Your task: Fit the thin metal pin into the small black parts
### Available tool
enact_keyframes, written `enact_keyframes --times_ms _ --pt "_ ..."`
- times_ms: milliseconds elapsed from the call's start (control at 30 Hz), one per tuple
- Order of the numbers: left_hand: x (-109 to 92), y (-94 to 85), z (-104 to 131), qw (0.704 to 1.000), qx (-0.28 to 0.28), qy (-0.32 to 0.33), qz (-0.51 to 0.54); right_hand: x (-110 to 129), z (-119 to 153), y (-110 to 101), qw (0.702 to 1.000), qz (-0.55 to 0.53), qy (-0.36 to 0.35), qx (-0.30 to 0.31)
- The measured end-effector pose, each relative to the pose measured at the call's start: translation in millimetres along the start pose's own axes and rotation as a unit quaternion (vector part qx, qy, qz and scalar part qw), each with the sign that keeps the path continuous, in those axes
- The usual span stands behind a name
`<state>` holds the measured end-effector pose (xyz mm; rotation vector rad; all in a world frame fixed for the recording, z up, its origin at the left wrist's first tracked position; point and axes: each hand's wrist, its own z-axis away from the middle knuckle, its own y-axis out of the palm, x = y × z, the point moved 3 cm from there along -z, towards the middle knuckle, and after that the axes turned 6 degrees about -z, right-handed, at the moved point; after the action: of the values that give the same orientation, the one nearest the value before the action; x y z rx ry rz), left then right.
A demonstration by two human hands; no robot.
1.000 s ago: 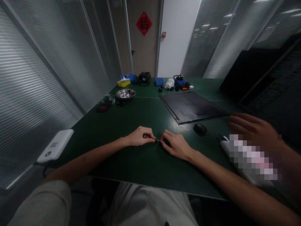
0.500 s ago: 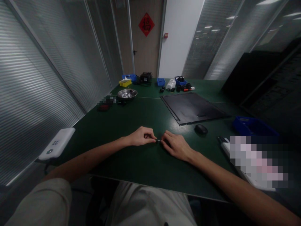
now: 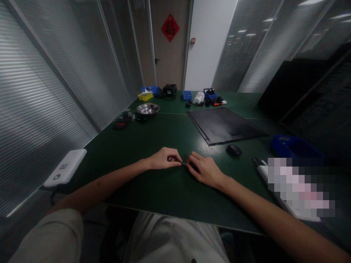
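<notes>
Just above the green tabletop (image 3: 164, 190), my two hands meet around a small, thin, shiny piece (image 3: 183, 164), too tiny to name. My left hand (image 3: 166, 158) comes in from the left, its thumb and forefinger pinched on one end of that piece. From the right, my right hand (image 3: 204, 168) has its fingers curled and closed at the other end. Most of the piece is hidden by the fingertips. A black computer mouse (image 3: 234, 150) lies to the right of my right hand.
A dark flat panel (image 3: 225, 126) lies beyond my hands. Farther left stands a metal bowl (image 3: 147, 109) with small parts. A blue bin (image 3: 296, 148) is at the right, and a white box-like device (image 3: 65, 168) sits at the left table edge. Small trays (image 3: 187, 95) line the back.
My hands stay almost in place, still pinching the small piece. My fingertips seem slightly closer together, and the whole view has shifted a little.
</notes>
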<state>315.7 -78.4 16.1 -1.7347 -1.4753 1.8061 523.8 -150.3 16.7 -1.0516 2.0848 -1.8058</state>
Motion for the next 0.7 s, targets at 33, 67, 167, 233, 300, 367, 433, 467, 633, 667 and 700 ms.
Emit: enact_keyframes --times_ms 33,67,167,233,300,367,433,467,633,667,700 --pt "0.4 0.5 0.1 1.000 -0.003 0.004 -0.002 1.0 -0.6 0.7 1.000 0.003 -0.001 -0.003" --pt "0.9 1.0 0.1 1.000 -0.005 0.007 -0.003 2.2 -1.4 1.2 1.000 0.005 -0.003 -0.005" --pt "2.3 2.2 0.1 1.000 -0.008 0.011 -0.005 5.9 -3.9 2.3 1.000 0.008 -0.009 -0.009" --pt "3.1 2.5 -0.1 1.000 -0.008 0.009 -0.006 7.2 -4.9 2.9 1.000 0.003 -0.012 -0.008" --pt "3.6 2.6 -0.3 1.000 -0.008 0.007 -0.005 7.1 -5.0 3.8 1.000 -0.003 -0.015 -0.006" --pt "4.2 2.7 -0.4 1.000 -0.009 0.006 -0.003 6.0 -4.5 5.1 1.000 -0.006 -0.016 -0.003" --pt "4.7 3.2 -0.3 1.000 -0.009 0.005 -0.002 4.6 -4.1 6.3 1.000 -0.006 -0.017 -0.002" --pt "5.0 3.4 -0.1 1.000 -0.009 0.004 -0.002 4.1 -4.1 6.8 1.000 -0.007 -0.018 -0.002" --pt "4.7 3.8 0.1 1.000 -0.014 0.002 -0.004 3.6 -4.6 6.9 1.000 -0.019 -0.016 0.000" --pt "4.4 3.7 0.2 1.000 -0.014 0.002 -0.003 3.8 -4.7 6.6 1.000 -0.020 -0.016 0.000" --pt "4.2 3.6 0.2 1.000 -0.013 0.002 -0.003 4.0 -4.7 6.4 1.000 -0.021 -0.016 0.001"
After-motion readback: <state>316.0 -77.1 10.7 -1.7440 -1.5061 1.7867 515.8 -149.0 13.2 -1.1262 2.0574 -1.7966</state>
